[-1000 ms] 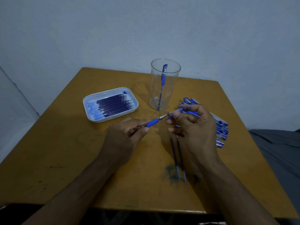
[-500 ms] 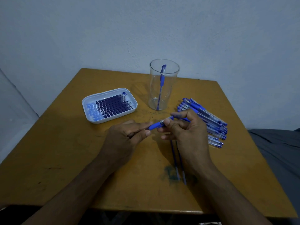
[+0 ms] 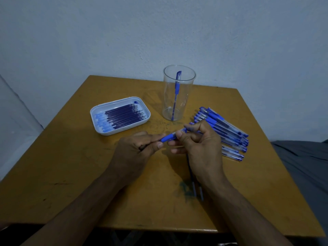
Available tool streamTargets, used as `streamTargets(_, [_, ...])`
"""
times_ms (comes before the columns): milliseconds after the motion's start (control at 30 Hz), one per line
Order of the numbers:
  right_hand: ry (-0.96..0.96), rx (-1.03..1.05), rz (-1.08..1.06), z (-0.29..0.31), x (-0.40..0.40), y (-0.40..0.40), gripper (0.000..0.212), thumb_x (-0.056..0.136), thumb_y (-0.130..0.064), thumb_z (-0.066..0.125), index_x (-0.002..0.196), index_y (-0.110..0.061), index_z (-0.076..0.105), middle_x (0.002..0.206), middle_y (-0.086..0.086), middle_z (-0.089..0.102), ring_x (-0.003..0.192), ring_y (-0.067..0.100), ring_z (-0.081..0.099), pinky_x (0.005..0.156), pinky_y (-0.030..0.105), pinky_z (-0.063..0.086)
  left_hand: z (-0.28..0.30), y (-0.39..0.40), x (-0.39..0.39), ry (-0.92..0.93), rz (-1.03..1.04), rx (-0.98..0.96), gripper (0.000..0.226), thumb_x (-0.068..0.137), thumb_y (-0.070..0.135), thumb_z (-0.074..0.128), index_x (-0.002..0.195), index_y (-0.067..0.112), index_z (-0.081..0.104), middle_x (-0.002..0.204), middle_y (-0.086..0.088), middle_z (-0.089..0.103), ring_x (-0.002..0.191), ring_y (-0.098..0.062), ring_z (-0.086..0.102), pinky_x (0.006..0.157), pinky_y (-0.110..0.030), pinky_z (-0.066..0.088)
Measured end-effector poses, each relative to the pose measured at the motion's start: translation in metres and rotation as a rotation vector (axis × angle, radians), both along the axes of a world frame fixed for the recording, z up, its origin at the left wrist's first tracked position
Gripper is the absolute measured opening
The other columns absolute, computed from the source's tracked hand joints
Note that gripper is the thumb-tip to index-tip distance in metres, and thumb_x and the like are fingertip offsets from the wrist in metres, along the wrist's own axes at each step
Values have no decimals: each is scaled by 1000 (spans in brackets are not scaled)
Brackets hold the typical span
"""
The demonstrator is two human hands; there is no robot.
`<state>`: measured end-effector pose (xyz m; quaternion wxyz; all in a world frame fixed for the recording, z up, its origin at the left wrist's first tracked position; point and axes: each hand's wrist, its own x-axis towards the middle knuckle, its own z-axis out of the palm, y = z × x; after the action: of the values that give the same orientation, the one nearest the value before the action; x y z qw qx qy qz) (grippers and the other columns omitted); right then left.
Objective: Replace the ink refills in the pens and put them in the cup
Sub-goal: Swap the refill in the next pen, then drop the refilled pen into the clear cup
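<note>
Refill tray point(image 3: 99, 110): white, toward the tabletop's point(image 3: 71, 174) far-left corner; full row of dark refills point(image 3: 122, 115), so most swaps look undone.
Left hand point(image 3: 134, 153): fingers curled round the blue grip end of a pen point(image 3: 169, 137), mid-tabletop.
Cup point(image 3: 179, 96): clear, upright near the far edge; one finished pen point(image 3: 177, 86) stands inside. Judged: one done.
Right hand point(image 3: 200, 144): thumb and fingers pinch the same pen's barrel. Judged: the two halves being joined or screwed.
Loose refills point(image 3: 197, 189): two, lying under the right wrist toward the near edge; probably spent ones.
Pen pile point(image 3: 225, 132): many pens near the right edge, still to do.
Unclear: the joint between grip and barrel is covered by fingers; whether a refill sits inside cannot be told. Pile count uncertain, partly behind the right hand.
</note>
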<state>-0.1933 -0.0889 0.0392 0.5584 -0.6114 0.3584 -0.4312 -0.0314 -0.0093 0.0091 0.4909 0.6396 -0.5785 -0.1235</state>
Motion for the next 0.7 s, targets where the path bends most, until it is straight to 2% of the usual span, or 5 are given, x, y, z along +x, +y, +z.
streamTargets(133, [0,3,12,1,3,3,26,93,-7,69,111,-14,51,79,13,76,76,25,77,63,45,63,-1,-2,-1,9,-3,-4,35,90,32,64,123,23,70,79,11,64,73,-9,59,62,-10,41])
streamTargets(233, [3,-25,-47,9,5,1,31,93,-7,70,115,-18,51,79,13,75,74,23,76,64,48,63,-3,-4,-3,-2,-13,7,36,92,26,70,128,22,68,94,13,68,85,-7,64,72,-14,48])
streamTargets(400, [4,-139,-159,33,-7,-15,32,94,-8,69,118,-19,52,77,9,74,68,23,75,61,54,62,-2,-3,3,-213,7,22,44,95,32,63,138,21,60,116,9,67,105,-3,62,91,-20,51])
streamTargets(600, [-40,-246,-281,78,-15,-38,34,96,-8,67,125,-15,52,80,15,72,73,23,76,60,46,63,5,-26,0,-482,12,300,60,100,45,51,155,27,32,157,5,36,145,-13,28,118,-30,24])
streamTargets(700, [-77,-301,-296,107,-8,-52,34,96,-7,66,125,-16,52,82,19,71,77,19,76,58,42,62,-2,-35,0,-500,13,357,61,100,52,45,155,31,30,162,5,29,149,-14,22,122,-37,25])
